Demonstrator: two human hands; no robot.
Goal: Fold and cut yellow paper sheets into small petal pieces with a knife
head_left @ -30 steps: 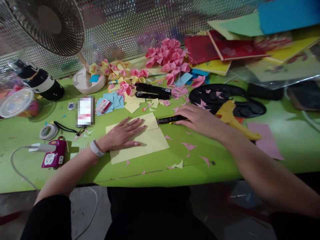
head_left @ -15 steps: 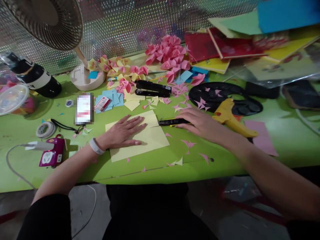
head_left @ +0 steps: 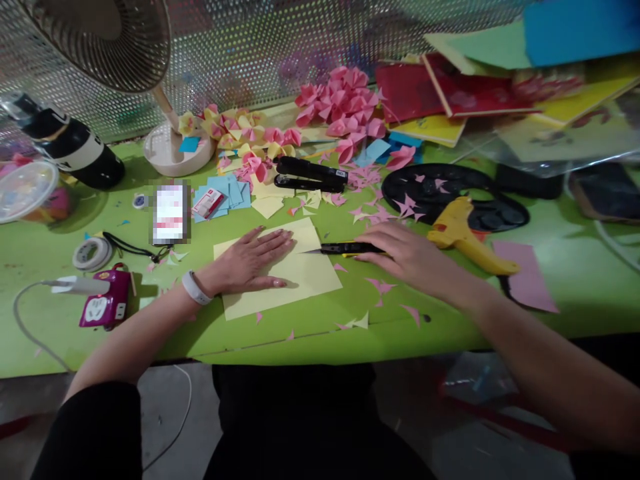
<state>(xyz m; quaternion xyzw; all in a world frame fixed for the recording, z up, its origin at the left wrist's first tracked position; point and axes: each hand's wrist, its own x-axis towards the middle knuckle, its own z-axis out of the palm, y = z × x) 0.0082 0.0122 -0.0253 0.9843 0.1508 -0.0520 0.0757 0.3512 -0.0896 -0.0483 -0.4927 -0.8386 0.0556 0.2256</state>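
My left hand [head_left: 250, 261] lies flat, fingers spread, on a pale yellow paper sheet [head_left: 305, 277] on the green table [head_left: 450, 320]. My right hand [head_left: 407, 257] closes around the handle of a black-and-yellow utility knife [head_left: 337, 249], whose blade tip points left and touches the sheet's right edge. A white band sits on my left wrist.
A black stapler [head_left: 310, 175], pink and yellow folded paper flowers [head_left: 345, 107], blue paper squares [head_left: 230, 193], a yellow glue gun [head_left: 467, 237], a black round tray [head_left: 450, 193], a fan base [head_left: 173, 150], a phone [head_left: 170, 213], tape [head_left: 91, 253] and scattered paper scraps.
My right hand has slid the knife left, bringing its blade tip to the yellow sheet's edge. My left hand stays flat on the sheet.
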